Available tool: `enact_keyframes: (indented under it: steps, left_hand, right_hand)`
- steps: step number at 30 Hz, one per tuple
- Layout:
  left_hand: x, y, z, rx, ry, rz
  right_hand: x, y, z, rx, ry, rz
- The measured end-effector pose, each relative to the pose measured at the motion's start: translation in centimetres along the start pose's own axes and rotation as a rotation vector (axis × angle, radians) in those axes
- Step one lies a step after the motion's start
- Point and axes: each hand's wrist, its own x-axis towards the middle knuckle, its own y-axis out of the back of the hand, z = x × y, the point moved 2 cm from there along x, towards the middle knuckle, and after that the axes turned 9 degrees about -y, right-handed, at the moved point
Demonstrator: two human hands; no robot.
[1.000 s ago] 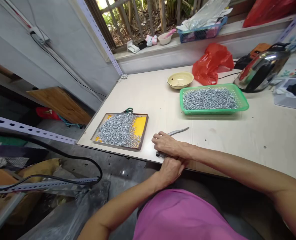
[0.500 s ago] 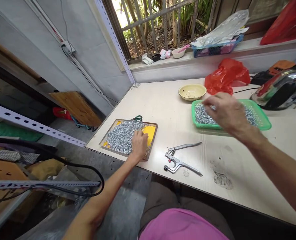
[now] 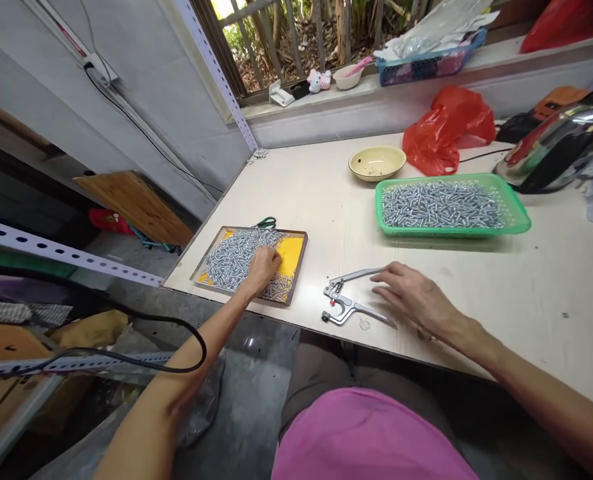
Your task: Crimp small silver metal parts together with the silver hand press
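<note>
My left hand (image 3: 263,268) is closed over the right part of a shallow tray (image 3: 299,270) with a yellow bottom; what its fingers hold is hidden. Small silver metal pieces (image 3: 233,257) are heaped in that tray. My right hand (image 3: 409,297) has its fingers apart at the handles of the silver hand pliers (image 3: 349,307), which lie spread on the table; no grip on them shows. Behind my right hand, a green plastic basket (image 3: 519,210) holds many more silver pieces (image 3: 441,205).
A cream bowl (image 3: 377,163) and a red plastic bag (image 3: 449,130) are behind the basket. The metal kettle (image 3: 556,147) is at the right. Green-handled scissors (image 3: 266,223) lie behind the tray. The table's front edge (image 3: 321,331) runs before my lap.
My right hand has moved from above the green basket down and toward me, to the pliers' handles. My left hand remains at the tray. The view has shifted slightly.
</note>
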Motion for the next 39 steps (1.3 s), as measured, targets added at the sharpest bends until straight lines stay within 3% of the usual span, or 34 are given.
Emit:
enact_keyframes:
  steps: [2, 4, 7, 10, 16, 21, 24, 27, 29, 34, 39]
  left_hand:
    - [-0.9, 0.5, 1.5, -0.115, -0.004, 0.081]
    - [-2.4, 0.4, 3.9, -0.260, -0.018, 0.078]
    - [-4.9, -1.1, 7.8, -0.328, -0.103, -0.063]
    - [-6.8, -2.8, 9.8, -0.177, -0.163, -0.175]
    - [-7.8, -4.0, 9.3, 0.002, -0.234, -0.247]
    - [-8.1, -4.3, 9.2, -0.021, -0.226, -0.189]
    - [-7.8, -4.2, 9.3, -0.347, -0.042, -0.134]
    - [-7.3, -4.4, 9.7, -0.800, 0.264, -0.163]
    - [-7.1, -4.6, 10.3, -0.964, 0.369, -0.182]
    - [-6.8, -4.8, 10.9, -0.903, 0.393, -0.149]
    - [-7.1, -4.8, 10.9, -0.855, 0.392, -0.188]
  right_hand:
    - [-1.1, -1.0, -0.6, 0.034, 0.002, -0.048]
    - [-1.9, -1.5, -1.1, 0.043, -0.013, -0.084]
    - [-2.3, -1.8, -1.6, 0.034, -0.048, -0.137]
    - [-2.3, -2.0, -2.1, -0.006, -0.069, -0.187]
    - [-2.6, -2.5, -2.8, -0.104, -0.081, -0.248]
    - [-2.6, -3.2, -2.8, -0.184, -0.086, -0.244]
    - [-2.4, -3.6, -2.7, -0.213, -0.088, -0.249]
    - [-2.3, -3.8, -2.6, -0.226, -0.091, -0.242]
    - [-2.3, -3.9, -2.6, -0.232, -0.091, -0.232]
    - [-2.5, -4.1, -2.6, -0.245, -0.089, -0.217]
    - [-2.5, -4.2, -2.4, -0.236, -0.089, -0.215]
